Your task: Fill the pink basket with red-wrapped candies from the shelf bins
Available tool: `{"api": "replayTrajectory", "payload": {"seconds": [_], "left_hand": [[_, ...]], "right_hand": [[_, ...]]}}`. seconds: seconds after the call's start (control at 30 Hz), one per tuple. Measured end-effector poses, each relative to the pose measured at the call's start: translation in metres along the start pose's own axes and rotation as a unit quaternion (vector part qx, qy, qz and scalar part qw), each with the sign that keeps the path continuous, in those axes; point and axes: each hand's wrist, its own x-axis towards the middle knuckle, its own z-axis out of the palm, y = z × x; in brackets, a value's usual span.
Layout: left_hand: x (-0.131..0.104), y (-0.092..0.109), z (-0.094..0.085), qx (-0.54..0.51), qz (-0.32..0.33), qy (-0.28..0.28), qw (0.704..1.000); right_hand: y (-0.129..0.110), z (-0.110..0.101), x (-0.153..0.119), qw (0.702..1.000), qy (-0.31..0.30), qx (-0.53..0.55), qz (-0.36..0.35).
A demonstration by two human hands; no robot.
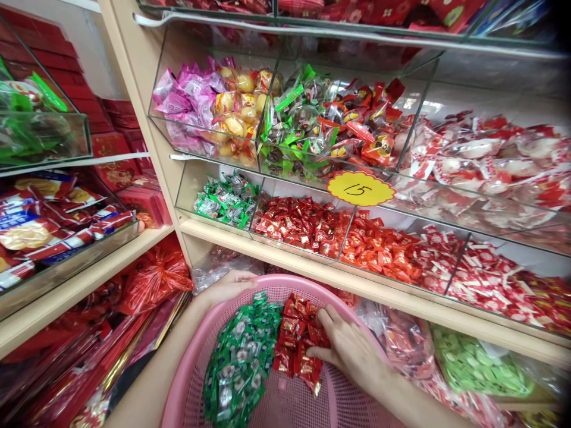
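A pink plastic basket [205, 324] with perforated sides stands below the shelf edge. My left hand [232, 286] is closed over its far left rim, fingers partly hidden. Inside the basket, a large heap of green-wrapped candies [243, 356] covers the left part. Beside it lies a smaller heap of red-wrapped candies [292, 333]. My right hand [348, 342] reaches in from the right, fingers curled and thumb apart from them, closing on the right side of the red candies. How many pieces it grips is hidden.
Above the basket, clear divided bins hold green candies [227, 199], dark red candies [301, 226] and orange-red candies [379, 246]. A yellow price tag [361, 188] reads 15. The wooden shelf edge [285, 258] runs just behind the basket. Bagged green candies [482, 362] lie lower right.
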Motion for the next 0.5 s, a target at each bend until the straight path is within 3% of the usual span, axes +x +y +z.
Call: {"api": "replayTrajectory", "payload": {"seconds": [0.27,0.5], "left_hand": [[0.0,0.004,0.001,-0.002,-0.008,0.007,1.0],[0.0,0.002,0.002,-0.009,-0.013,0.013,1.0]], "right_hand": [[-0.024,-0.021,0.018,0.998,-0.063,0.004,0.021],[-0.056,-0.017,0.049,0.995,-0.095,-0.026,-0.01]]}}
